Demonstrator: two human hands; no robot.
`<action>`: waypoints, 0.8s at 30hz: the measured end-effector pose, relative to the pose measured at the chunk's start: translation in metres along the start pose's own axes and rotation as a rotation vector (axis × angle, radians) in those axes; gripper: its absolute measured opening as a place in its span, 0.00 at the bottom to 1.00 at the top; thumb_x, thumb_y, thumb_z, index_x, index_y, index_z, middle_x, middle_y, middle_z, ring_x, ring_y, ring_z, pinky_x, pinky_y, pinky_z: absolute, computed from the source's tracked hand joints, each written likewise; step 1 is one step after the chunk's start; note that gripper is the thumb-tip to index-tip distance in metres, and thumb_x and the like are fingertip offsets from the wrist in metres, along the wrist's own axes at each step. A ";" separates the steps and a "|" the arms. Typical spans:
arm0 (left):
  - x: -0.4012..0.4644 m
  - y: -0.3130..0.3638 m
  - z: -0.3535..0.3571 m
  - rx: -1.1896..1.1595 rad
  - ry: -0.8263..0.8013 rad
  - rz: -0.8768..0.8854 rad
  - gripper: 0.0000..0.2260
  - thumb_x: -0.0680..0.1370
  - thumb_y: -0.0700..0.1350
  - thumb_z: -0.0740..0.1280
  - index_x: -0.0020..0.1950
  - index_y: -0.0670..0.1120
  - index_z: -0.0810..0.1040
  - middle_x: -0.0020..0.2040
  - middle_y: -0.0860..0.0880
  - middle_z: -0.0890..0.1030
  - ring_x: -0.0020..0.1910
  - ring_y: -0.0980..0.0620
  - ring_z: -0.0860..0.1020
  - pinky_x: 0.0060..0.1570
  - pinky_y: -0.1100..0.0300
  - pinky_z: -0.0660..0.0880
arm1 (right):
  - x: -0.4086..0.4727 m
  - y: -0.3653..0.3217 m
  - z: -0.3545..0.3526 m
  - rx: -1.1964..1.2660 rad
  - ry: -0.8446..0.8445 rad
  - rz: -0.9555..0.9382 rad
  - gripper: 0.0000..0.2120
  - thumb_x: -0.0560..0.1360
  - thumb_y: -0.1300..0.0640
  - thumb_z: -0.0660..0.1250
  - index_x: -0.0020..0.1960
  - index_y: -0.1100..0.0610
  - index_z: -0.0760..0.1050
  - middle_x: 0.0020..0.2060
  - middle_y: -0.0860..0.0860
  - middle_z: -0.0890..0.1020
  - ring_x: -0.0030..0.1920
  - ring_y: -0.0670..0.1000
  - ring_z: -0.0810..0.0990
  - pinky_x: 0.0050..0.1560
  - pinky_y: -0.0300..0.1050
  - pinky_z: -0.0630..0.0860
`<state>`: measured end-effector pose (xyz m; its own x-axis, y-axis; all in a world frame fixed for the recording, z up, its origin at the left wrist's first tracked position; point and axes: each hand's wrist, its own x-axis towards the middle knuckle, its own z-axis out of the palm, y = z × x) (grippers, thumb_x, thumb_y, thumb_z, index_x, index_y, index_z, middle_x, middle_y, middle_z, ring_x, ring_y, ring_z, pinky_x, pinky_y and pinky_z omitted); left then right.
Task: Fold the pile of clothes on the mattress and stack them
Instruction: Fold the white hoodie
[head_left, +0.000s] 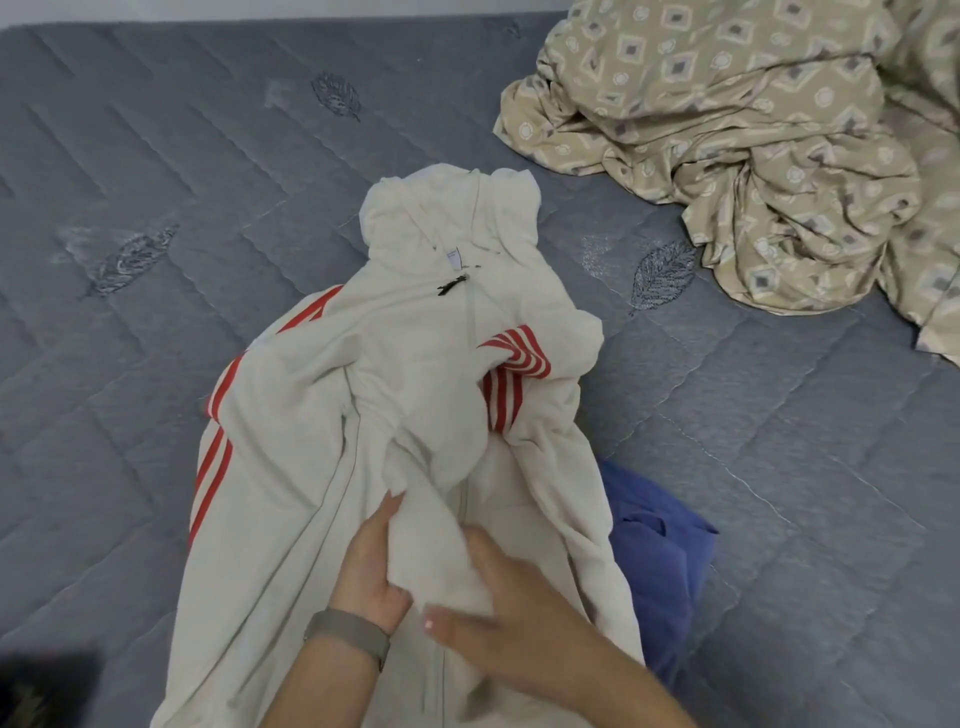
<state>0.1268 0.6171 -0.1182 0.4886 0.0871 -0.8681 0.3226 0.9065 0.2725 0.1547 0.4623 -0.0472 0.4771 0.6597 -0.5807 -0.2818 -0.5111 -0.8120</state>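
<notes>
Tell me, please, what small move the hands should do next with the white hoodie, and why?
Probably pull the bunched sleeve out flat to the side. The white hoodie lies front up on the mattress, but crumpled cloth sits over its zipper, gripped by the left hand and right hand. A blue garment lies partly under its edge.

Two bare forearms come up from the bottom edge, with no sleeves showing on either. The left hand (371, 564) has a band (349, 635) around its wrist: a smooth, matte strap in a muted grey-brown tone, fairly broad, with rounded edges, fitting snugly; whether it carries a watch face cannot be told, since only the strap side shows. The right hand (498, 618) wears nothing on wrist or fingers that can be seen. One nail on the right hand shows a pale pink polish.
</notes>
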 end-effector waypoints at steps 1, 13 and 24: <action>0.004 -0.001 -0.007 -0.003 0.052 -0.002 0.16 0.80 0.48 0.61 0.38 0.41 0.80 0.28 0.45 0.78 0.25 0.50 0.78 0.25 0.62 0.76 | -0.001 0.002 0.006 0.032 -0.059 -0.024 0.21 0.74 0.48 0.68 0.63 0.35 0.64 0.48 0.28 0.76 0.48 0.32 0.76 0.47 0.26 0.70; -0.007 -0.031 -0.015 1.346 0.289 1.093 0.10 0.67 0.57 0.71 0.44 0.55 0.76 0.46 0.57 0.76 0.46 0.57 0.75 0.46 0.64 0.72 | 0.135 0.015 -0.123 -0.677 0.787 -0.025 0.34 0.71 0.64 0.67 0.73 0.47 0.61 0.65 0.55 0.65 0.63 0.57 0.65 0.62 0.48 0.68; 0.015 -0.053 -0.071 1.818 0.145 0.887 0.10 0.70 0.53 0.61 0.49 0.55 0.75 0.59 0.50 0.74 0.53 0.52 0.76 0.45 0.63 0.73 | 0.112 0.025 -0.206 -0.670 0.401 0.012 0.08 0.77 0.61 0.59 0.50 0.58 0.77 0.49 0.54 0.79 0.57 0.56 0.75 0.59 0.52 0.67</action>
<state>0.0592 0.6001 -0.1747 0.9128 0.2950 -0.2825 0.4021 -0.7707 0.4943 0.3728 0.4097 -0.1199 0.7777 0.4676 -0.4202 0.2133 -0.8250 -0.5233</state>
